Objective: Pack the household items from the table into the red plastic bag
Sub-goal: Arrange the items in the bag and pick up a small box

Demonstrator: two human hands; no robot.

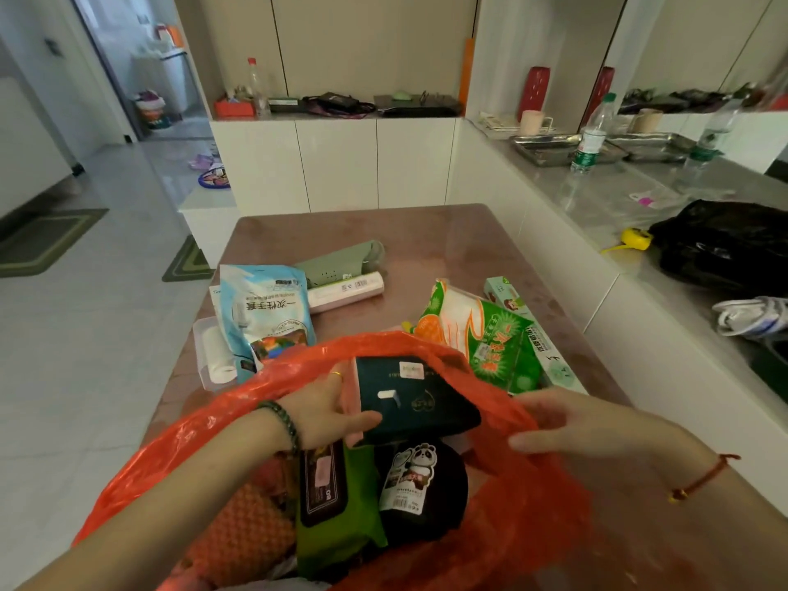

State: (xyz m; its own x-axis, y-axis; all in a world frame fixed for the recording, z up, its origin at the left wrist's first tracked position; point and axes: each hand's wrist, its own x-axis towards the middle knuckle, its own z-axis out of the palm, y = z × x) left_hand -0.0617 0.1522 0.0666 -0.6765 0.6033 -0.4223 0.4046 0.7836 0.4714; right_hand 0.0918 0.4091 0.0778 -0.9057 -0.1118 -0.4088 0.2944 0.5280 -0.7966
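Note:
The red plastic bag (533, 496) lies open at the table's near edge. My left hand (324, 413) reaches inside it and grips a dark green flat pack (413, 403) by its left edge. My right hand (567, 424) pinches the bag's right rim and holds it open. Inside the bag lie a green wipes pack (337, 518), a black pack with a panda label (420, 488) and an orange textured item (243, 535). On the table behind the bag lie a blue-white gloves pouch (266, 309), a pink roll (345, 292) and a green-orange packet (473, 330).
A grey-green folded item (341, 260), a clear box with a white roll (211, 354) and a long pale green box (533, 334) also lie on the brown table (447, 241). A counter on the right holds a black bag (725, 245), a yellow tape measure (635, 238) and a water bottle (592, 134).

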